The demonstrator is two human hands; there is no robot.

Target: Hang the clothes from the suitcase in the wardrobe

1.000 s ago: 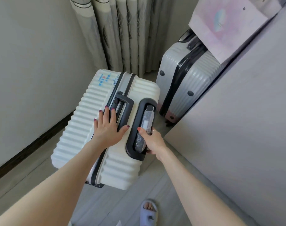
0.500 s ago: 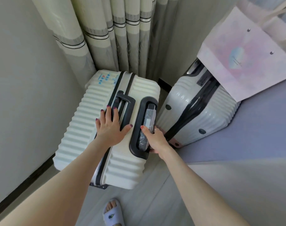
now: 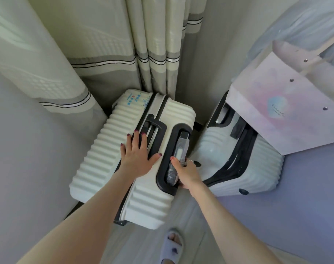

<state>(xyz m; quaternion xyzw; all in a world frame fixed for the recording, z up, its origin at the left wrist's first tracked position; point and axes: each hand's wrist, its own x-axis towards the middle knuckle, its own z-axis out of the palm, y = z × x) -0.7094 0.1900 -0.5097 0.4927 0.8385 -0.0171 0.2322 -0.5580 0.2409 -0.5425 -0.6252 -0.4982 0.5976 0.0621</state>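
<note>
A white ribbed suitcase [image 3: 105, 155] stands upright and closed in the corner, seen from above. My left hand [image 3: 136, 156] lies flat on its top, fingers straight, next to the black carry handle [image 3: 154, 123]. My right hand [image 3: 185, 171] grips the plastic-wrapped telescopic handle [image 3: 178, 155], which sits in its black recess. No clothes and no wardrobe are in view.
A second ribbed suitcase [image 3: 244, 168] stands just to the right with a pink paper bag [image 3: 276, 115] on top. Striped curtains [image 3: 153, 44] hang behind, a grey wall is on the left. My slippered foot [image 3: 172, 246] is on the pale wood floor.
My view has tilted up and swung towards the corner, showing more curtain. The second suitcase and bag now appear further right. Both hands keep their places on the white suitcase.
</note>
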